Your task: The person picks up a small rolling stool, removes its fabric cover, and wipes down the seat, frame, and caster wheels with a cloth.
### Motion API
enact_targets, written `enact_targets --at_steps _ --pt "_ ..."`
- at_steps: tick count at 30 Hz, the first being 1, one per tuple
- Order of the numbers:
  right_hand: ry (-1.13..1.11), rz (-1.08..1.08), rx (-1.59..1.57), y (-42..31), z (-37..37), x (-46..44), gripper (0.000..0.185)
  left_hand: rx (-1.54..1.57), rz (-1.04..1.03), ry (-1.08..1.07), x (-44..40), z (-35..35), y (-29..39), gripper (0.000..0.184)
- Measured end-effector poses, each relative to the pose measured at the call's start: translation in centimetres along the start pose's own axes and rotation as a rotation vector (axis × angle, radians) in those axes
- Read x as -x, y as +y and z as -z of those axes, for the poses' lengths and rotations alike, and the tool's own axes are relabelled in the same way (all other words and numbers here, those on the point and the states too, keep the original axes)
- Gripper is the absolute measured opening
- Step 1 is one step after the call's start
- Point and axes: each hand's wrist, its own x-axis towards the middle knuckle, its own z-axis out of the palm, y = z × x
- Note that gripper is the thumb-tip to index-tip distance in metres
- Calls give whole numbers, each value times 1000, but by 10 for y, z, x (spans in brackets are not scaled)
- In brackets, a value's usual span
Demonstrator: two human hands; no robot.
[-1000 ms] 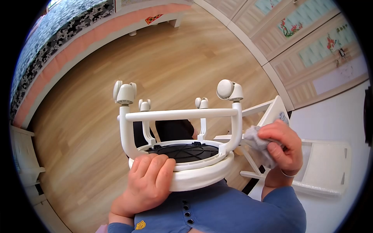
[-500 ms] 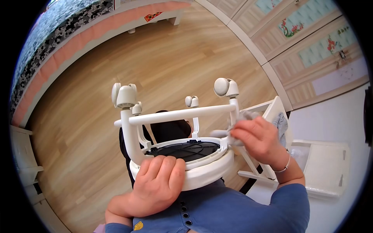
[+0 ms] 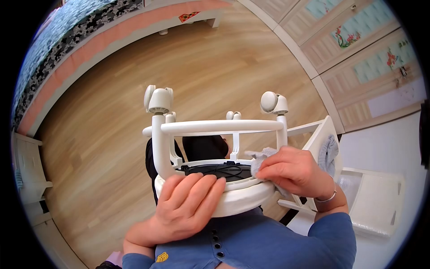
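Observation:
A white stool (image 3: 244, 201) with caster wheels is upside down in front of me, its round seat against my body and its wheels pointing up and away. My left hand (image 3: 186, 206) grips the near rim of the seat, fingers bent over the edge and thumb hidden. Pinched in my right hand (image 3: 293, 172) is a light grey cloth (image 3: 264, 159), which touches the right side of the seat rim near a leg. Inside the seat ring, the underside is black (image 3: 219, 171).
To the right stands a small white folding step or stool (image 3: 313, 143) with another grey cloth (image 3: 329, 154) on it. A plastic-wrapped white panel (image 3: 376, 201) lies beyond. A bed (image 3: 112, 36) is at upper left, cupboards (image 3: 340, 58) at upper right, a white cabinet (image 3: 31, 166) at left.
My right hand has moved down with the cloth from beside the right leg to the seat rim. My left hand's fingers have straightened somewhat, and the stool's tilt has shifted slightly.

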Motion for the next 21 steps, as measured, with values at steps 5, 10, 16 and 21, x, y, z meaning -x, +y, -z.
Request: enact_targets --at_steps 5,10,16,21 --pt "-5 -66 -12 1 2 2 18 283 263 565 54 -43 -19 75" --pt "-8 -98 -28 -5 2 -1 18 473 433 268 61 -36 -39 66" --pt "-6 -22 -35 -14 3 -9 16 305 173 258 39 -30 -33 38" --pt "-34 19 -60 -30 0 -23 15 298 118 208 25 -29 -15 32"
